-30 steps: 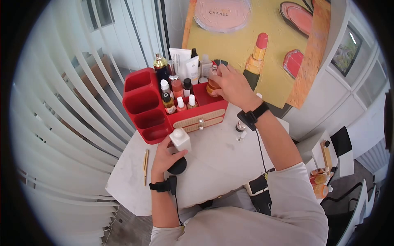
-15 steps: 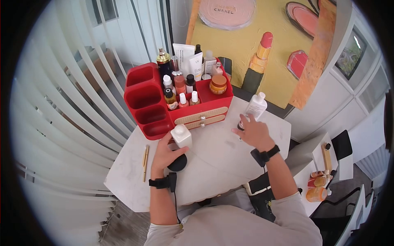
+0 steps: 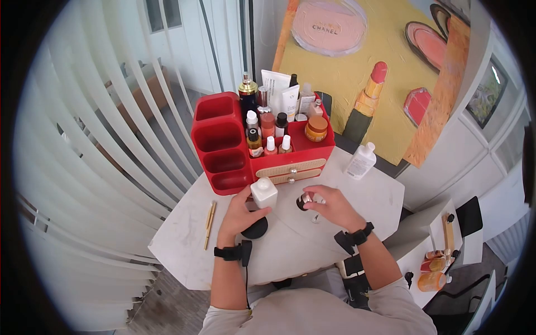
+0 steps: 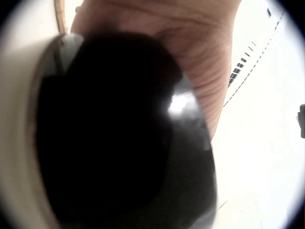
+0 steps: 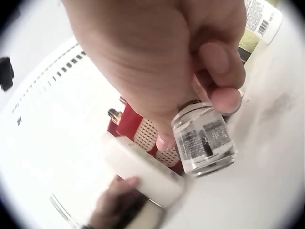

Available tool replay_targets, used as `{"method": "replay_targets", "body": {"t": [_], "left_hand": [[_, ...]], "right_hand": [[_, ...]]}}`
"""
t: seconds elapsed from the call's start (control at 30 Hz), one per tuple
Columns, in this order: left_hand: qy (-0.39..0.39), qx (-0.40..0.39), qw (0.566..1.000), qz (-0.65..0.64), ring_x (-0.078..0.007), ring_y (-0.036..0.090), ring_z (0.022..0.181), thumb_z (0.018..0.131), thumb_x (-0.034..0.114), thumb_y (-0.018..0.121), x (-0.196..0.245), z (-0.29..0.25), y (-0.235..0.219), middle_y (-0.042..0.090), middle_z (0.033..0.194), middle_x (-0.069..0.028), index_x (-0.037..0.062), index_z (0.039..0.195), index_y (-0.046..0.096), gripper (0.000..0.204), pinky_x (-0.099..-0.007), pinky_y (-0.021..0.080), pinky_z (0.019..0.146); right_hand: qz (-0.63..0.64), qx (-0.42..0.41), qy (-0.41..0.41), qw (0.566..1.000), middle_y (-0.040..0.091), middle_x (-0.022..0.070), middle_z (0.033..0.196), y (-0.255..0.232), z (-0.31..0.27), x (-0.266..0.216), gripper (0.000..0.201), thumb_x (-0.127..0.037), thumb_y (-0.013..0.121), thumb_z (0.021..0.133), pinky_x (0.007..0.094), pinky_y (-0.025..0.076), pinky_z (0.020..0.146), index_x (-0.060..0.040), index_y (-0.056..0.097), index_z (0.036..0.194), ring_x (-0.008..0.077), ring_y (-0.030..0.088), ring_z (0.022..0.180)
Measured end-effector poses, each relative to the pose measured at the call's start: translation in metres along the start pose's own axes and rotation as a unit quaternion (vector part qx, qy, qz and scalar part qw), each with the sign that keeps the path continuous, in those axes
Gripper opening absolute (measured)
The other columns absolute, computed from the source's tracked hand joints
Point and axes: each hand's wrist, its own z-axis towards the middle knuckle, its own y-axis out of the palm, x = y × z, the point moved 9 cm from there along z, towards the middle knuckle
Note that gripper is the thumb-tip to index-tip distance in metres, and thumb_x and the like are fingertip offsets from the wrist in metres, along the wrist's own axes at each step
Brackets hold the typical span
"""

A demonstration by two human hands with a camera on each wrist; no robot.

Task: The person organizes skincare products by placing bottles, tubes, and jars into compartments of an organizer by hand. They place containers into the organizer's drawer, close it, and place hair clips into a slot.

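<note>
Two hands at a white marble tabletop beside window blinds.
Left hand grips white bottle; right hand pinches small clear bottle.

Both bare forearms reach forward from the person's pale sleeves, each with a black band strapped round the wrist. The left hand lies palm down with its wrist nearly straight, and its fingers and thumb curl up round the small white square bottle that it grips. The right hand is angled inward toward the left one, its wrist bent. Its thumb and fingertips pinch the top of a small clear glass bottle, which hangs below the fingers. The two hands sit near each other without touching.
</note>
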Motion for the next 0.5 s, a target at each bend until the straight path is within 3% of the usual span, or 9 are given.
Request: {"method": "replay_targets", "body": {"t": [0.07, 0.13, 0.2, 0.3, 0.37, 0.4, 0.47, 0.5], "left_hand": [[0.002, 0.003, 1.0, 0.004, -0.0223, 0.071, 0.113, 0.079, 0.012, 0.092, 0.0, 0.001, -0.001, 0.075, 0.127, -0.0112, 0.0017, 0.143, 0.062, 0.072, -0.0358, 0.054, 0.102], [-0.002, 0.0, 1.0, 0.009, -0.0222, 0.071, 0.113, 0.079, 0.012, 0.092, -0.002, -0.001, -0.001, 0.075, 0.127, -0.0109, 0.0019, 0.143, 0.062, 0.072, -0.0358, 0.054, 0.102], [0.012, 0.0, 1.0, 0.013, -0.0224, 0.071, 0.113, 0.079, 0.012, 0.092, 0.001, 0.0, 0.0, 0.075, 0.127, -0.0109, 0.0021, 0.143, 0.062, 0.071, -0.0361, 0.055, 0.102], [0.01, 0.001, 1.0, 0.018, -0.0228, 0.071, 0.113, 0.079, 0.013, 0.092, 0.004, 0.0, 0.0, 0.075, 0.127, -0.011, 0.0019, 0.142, 0.063, 0.07, -0.0363, 0.055, 0.102], [0.006, 0.0, 1.0, 0.012, -0.023, 0.071, 0.113, 0.08, 0.013, 0.092, 0.001, 0.0, 0.001, 0.075, 0.126, -0.0113, 0.0017, 0.142, 0.063, 0.07, -0.0364, 0.055, 0.102], [0.0, 0.0, 1.0, 0.006, -0.0232, 0.071, 0.113, 0.08, 0.013, 0.092, -0.001, 0.0, 0.001, 0.075, 0.126, -0.0115, 0.0016, 0.142, 0.063, 0.07, -0.0365, 0.055, 0.102], [0.0, -0.003, 1.0, 0.011, -0.0234, 0.071, 0.112, 0.08, 0.013, 0.092, 0.001, 0.0, 0.001, 0.075, 0.126, -0.0119, 0.0014, 0.142, 0.063, 0.07, -0.0366, 0.055, 0.102], [-0.004, -0.005, 1.0, 0.015, -0.0236, 0.072, 0.112, 0.08, 0.013, 0.092, 0.001, 0.0, 0.001, 0.075, 0.126, -0.0122, 0.0012, 0.142, 0.062, 0.07, -0.0366, 0.055, 0.101]], "right_hand": [[0.071, -0.001, 0.029, 0.997, 0.071, 0.0103, 0.107, -0.02, 0.013, -0.02, 0.043, -0.017, 0.081, 0.096, 0.0361, 0.057, 0.083, -0.0058, 0.067, 0.135, 0.0232, 0.071, 0.09], [0.061, 0.078, -0.05, 0.994, 0.07, 0.0086, 0.106, -0.062, 0.034, -0.049, 0.043, -0.016, 0.08, 0.098, 0.0336, 0.056, 0.082, -0.0052, 0.066, 0.137, 0.0174, 0.069, 0.094], [-0.03, 0.115, -0.123, 0.985, 0.07, 0.0088, 0.107, -0.096, 0.065, -0.082, 0.04, -0.014, 0.078, 0.099, 0.0343, 0.056, 0.082, -0.0064, 0.066, 0.136, 0.0173, 0.07, 0.099], [-0.01, 0.083, -0.075, 0.994, 0.07, 0.0076, 0.105, -0.115, 0.122, -0.085, 0.039, -0.019, 0.08, 0.096, 0.0367, 0.056, 0.084, -0.0102, 0.068, 0.132, 0.0208, 0.071, 0.099], [-0.198, 0.001, -0.133, 0.971, 0.071, 0.007, 0.099, -0.099, 0.155, -0.089, 0.038, -0.02, 0.082, 0.092, 0.0382, 0.055, 0.081, -0.0117, 0.071, 0.127, 0.0248, 0.07, 0.092], [-0.199, 0.003, -0.133, 0.971, 0.071, 0.007, 0.099, -0.098, 0.162, -0.091, 0.038, -0.02, 0.082, 0.092, 0.0382, 0.055, 0.081, -0.0117, 0.071, 0.127, 0.0248, 0.07, 0.092], [-0.313, -0.064, -0.053, 0.946, 0.074, 0.0079, 0.1, -0.082, 0.176, -0.081, 0.035, -0.022, 0.084, 0.088, 0.043, 0.056, 0.082, -0.012, 0.072, 0.12, 0.0307, 0.072, 0.098], [-0.313, -0.064, -0.056, 0.946, 0.074, 0.0079, 0.1, -0.081, 0.178, -0.084, 0.035, -0.022, 0.084, 0.088, 0.043, 0.056, 0.082, -0.012, 0.072, 0.12, 0.0307, 0.072, 0.098]]}}
